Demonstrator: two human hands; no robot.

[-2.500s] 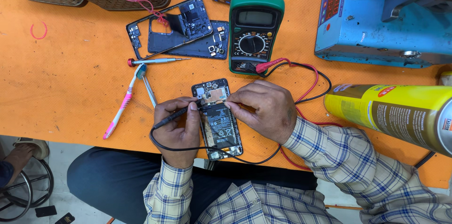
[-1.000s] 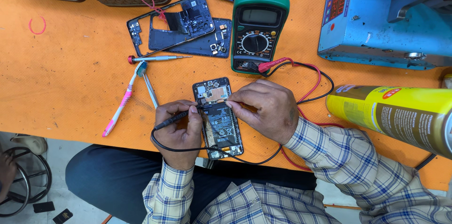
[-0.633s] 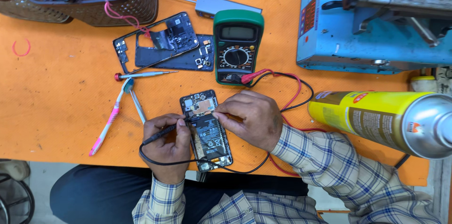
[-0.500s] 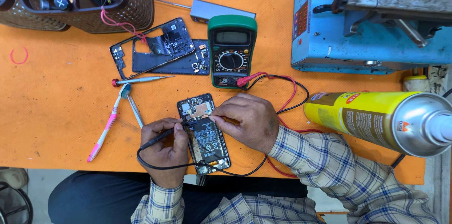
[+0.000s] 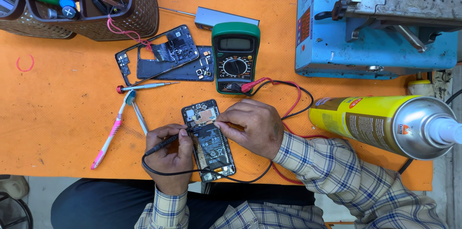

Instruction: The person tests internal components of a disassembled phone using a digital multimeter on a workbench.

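Opened phone (image 5: 209, 140) under two hands; left hand (image 5: 168, 154) grips black probe (image 5: 163, 144); right hand (image 5: 252, 125) pinches second probe; one multimeter (image 5: 235, 57).

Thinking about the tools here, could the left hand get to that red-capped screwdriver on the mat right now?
Probably yes: bare orange mat lies between the left hand and the screwdriver, but the hand holds a black probe.

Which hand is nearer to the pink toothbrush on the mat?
Left. The left hand, holding the black probe, sits just right of the pink toothbrush. The right hand is farther right, beyond the opened phone.
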